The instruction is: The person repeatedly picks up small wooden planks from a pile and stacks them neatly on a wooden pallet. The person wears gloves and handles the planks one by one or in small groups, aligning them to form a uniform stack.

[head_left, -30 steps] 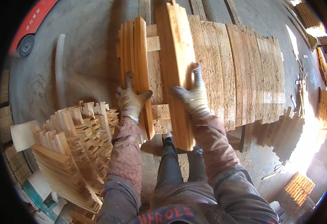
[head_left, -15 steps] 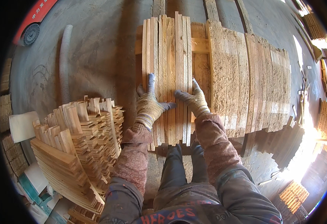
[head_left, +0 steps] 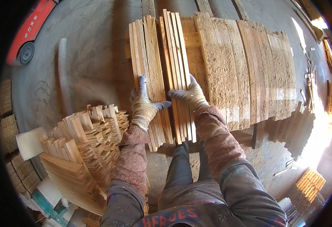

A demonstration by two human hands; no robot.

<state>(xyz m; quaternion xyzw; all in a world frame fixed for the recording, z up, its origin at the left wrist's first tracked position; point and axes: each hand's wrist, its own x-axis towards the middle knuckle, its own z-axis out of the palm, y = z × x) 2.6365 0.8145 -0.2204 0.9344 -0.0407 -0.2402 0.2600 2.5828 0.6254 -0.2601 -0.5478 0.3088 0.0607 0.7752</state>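
Thin wooden boards stand on edge side by side in front of me, split by a dark gap into a left bundle point(head_left: 147, 49) and a right bundle point(head_left: 176, 49). Around the left bundle is my left hand point(head_left: 144, 109), in a yellow and grey glove, its thumb reaching across the top edges. My right hand point(head_left: 193, 97), gloved alike, grips the right bundle, thumb over the top and fingers along the outer side. The fingers' undersides are hidden. The right bundle tilts slightly against the left one.
Sawdust-covered boards point(head_left: 224, 72) lie in a row to the right. At lower left rises a tall stack of cut boards point(head_left: 69, 166). A ribbed grey hose point(head_left: 64, 75) lies on the floor, with a red vehicle point(head_left: 27, 32) at far left. More timber point(head_left: 310, 185) stands at right.
A gap has opened between the two bundles, and the right one now leans. Both hands and the boards appear further left in the view, which has shifted and turned.
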